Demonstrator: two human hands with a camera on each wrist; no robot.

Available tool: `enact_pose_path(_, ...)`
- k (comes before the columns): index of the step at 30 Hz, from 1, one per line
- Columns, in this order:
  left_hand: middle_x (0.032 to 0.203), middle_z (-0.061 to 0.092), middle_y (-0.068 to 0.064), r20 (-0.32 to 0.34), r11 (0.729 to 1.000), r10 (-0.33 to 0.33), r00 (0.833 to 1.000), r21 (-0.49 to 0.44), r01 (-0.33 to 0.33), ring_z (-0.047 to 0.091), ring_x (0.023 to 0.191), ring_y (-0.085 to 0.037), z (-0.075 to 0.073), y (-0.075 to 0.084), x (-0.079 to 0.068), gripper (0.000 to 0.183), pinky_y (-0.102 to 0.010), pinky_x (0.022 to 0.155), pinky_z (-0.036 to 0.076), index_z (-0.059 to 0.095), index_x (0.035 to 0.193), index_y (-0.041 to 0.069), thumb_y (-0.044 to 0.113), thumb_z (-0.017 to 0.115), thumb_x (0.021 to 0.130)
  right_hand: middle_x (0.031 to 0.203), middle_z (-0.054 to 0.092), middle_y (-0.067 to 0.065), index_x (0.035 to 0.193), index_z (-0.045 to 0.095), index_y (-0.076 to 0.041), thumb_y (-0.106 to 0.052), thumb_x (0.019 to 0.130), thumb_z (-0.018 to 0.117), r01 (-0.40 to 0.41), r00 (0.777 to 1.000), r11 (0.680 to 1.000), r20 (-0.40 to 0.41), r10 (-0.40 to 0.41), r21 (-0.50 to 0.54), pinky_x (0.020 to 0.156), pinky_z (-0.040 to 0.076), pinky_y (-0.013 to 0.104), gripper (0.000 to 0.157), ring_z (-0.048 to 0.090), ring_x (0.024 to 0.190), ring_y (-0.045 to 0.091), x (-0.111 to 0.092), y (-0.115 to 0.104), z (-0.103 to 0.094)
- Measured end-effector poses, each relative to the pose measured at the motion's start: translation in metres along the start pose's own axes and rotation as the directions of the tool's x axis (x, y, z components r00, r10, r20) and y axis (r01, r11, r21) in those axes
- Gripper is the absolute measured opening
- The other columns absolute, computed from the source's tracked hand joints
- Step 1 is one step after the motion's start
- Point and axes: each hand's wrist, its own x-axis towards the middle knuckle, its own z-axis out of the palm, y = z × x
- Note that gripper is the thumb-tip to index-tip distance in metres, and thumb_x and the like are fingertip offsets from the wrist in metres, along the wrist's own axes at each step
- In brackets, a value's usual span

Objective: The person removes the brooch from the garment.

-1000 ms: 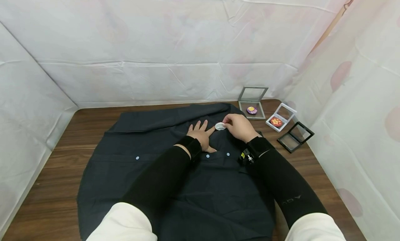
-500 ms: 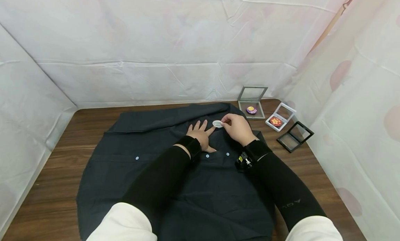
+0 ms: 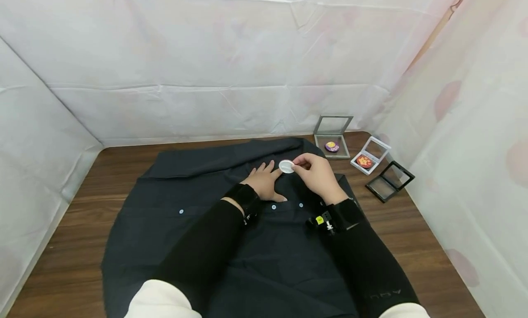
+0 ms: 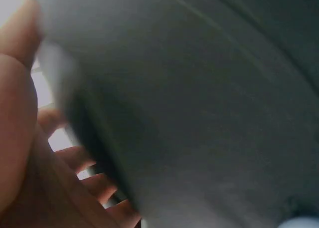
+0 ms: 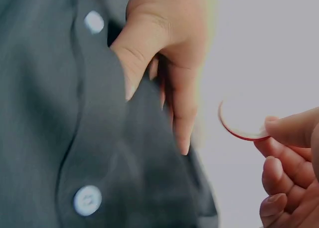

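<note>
A dark button-up shirt (image 3: 173, 244) lies spread out, with small pale buttons (image 5: 87, 200) down its front strip. My left hand (image 3: 262, 184) rests on it, fingers extended and thumb pointing right toward the buttons. In the right wrist view, that thumb's tip is right at the edge of the button strip. Just right of the left fingers, my right hand (image 3: 316, 175) pinches a round badge (image 3: 286, 166) between thumb and fingers. Its white face shows in the head view; a red rim shows in the right wrist view.
Right of the shirt stand three small lidded cases, all open: a grey one (image 3: 345, 153) with a purple badge (image 3: 332, 146), a white one (image 3: 374, 158) with a red badge (image 3: 364, 161), and a black one (image 3: 381, 189). White curtains (image 3: 198, 112) border the wooden table (image 3: 78, 226).
The right hand has brought the badge slightly left, close to the left index finger, and turned its white face more upward. The left wrist has shifted a little left and down.
</note>
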Motion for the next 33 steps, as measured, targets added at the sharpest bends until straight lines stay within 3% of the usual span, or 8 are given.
enact_pose_path(3,0.172,0.007,-0.016,-0.065,0.977,0.097,0.993,-0.185,-0.107,0.009,0.157,-0.036,-0.007,-0.005,-0.016,0.102,-0.054,0.123,0.018,0.019,0.167,0.022,0.053,0.078,0.09,0.092,0.07,0.0,0.102,0.075,-0.013,-0.018,0.099,0.073,0.031,0.999,0.999,-0.016,-0.03,0.019,0.069,0.049,0.037,0.007,0.062,0.077,0.017,-0.01,-0.01,-0.008)
enact_pose_path(6,0.171,0.016,-0.013,-0.134,0.915,0.154,0.979,-0.354,-0.192,0.016,0.156,-0.028,-0.012,-0.012,-0.041,0.092,-0.049,0.122,0.024,0.024,0.166,0.021,0.044,0.076,0.094,0.088,0.069,-0.001,0.101,0.075,-0.013,-0.018,0.099,0.073,0.057,0.998,0.997,-0.009,-0.057,0.057,0.065,0.048,0.036,0.006,0.06,0.073,0.018,-0.02,-0.023,-0.014)
enact_pose_path(13,0.137,0.062,-0.005,-0.341,0.694,0.214,0.915,-0.607,-0.388,0.061,0.123,-0.023,-0.012,-0.014,-0.093,0.048,-0.043,0.102,0.05,0.053,0.149,0.013,0.028,0.064,0.105,0.08,0.065,-0.003,0.098,0.077,-0.015,-0.017,0.098,0.075,0.185,0.979,0.962,0.05,-0.198,0.201,0.057,0.043,0.03,0.003,0.053,0.063,0.019,-0.031,-0.056,-0.018)
enact_pose_path(16,0.118,0.069,-0.006,-0.426,0.6,0.186,0.885,-0.664,-0.446,0.069,0.104,-0.025,-0.011,-0.01,-0.111,0.031,-0.038,0.089,0.056,0.063,0.136,0.012,0.021,0.062,0.106,0.08,0.064,-0.003,0.1,0.078,-0.015,-0.015,0.097,0.075,0.253,0.956,0.93,0.077,-0.283,0.267,0.056,0.041,0.03,0.004,0.051,0.062,0.019,-0.034,-0.066,-0.016)
enact_pose_path(18,0.108,0.072,-0.006,-0.481,0.566,0.152,0.864,-0.674,-0.475,0.071,0.094,-0.025,-0.01,-0.007,-0.122,0.023,-0.036,0.08,0.057,0.069,0.126,0.011,0.017,0.063,0.105,0.081,0.064,-0.004,0.101,0.078,-0.015,-0.014,0.097,0.075,0.287,0.941,0.911,0.088,-0.326,0.297,0.057,0.042,0.03,0.005,0.052,0.063,0.018,-0.036,-0.071,-0.014)
enact_pose_path(20,0.102,0.073,-0.004,-0.536,0.56,0.118,0.836,-0.66,-0.501,0.071,0.088,-0.023,-0.008,-0.004,-0.131,0.017,-0.034,0.076,0.057,0.072,0.118,0.01,0.014,0.066,0.102,0.082,0.064,-0.005,0.101,0.078,-0.016,-0.012,0.097,0.075,0.315,0.929,0.895,0.088,-0.358,0.317,0.058,0.043,0.03,0.006,0.053,0.065,0.017,-0.039,-0.075,-0.013)
enact_pose_path(26,0.093,0.075,0.004,-0.65,0.602,0.056,0.758,-0.583,-0.545,0.069,0.079,-0.015,-0.014,0.002,-0.152,0.011,-0.032,0.067,0.055,0.077,0.107,0.014,0.013,0.075,0.097,0.086,0.066,-0.003,0.101,0.077,-0.015,-0.004,0.095,0.075,0.339,0.917,0.845,0.056,-0.395,0.414,0.062,0.046,0.03,0.012,0.055,0.07,0.016,-0.047,-0.082,-0.01)
enact_pose_path(33,0.088,0.074,0.006,-0.673,0.605,0.042,0.738,-0.57,-0.555,0.07,0.078,-0.015,-0.02,0.003,-0.164,0.009,-0.031,0.065,0.055,0.078,0.104,0.013,0.011,0.077,0.095,0.092,0.071,0.005,0.101,0.076,-0.007,0.005,0.094,0.072,0.348,0.922,0.775,-0.042,-0.385,0.528,0.061,0.047,0.029,0.015,0.057,0.073,0.019,-0.056,-0.087,0.001)
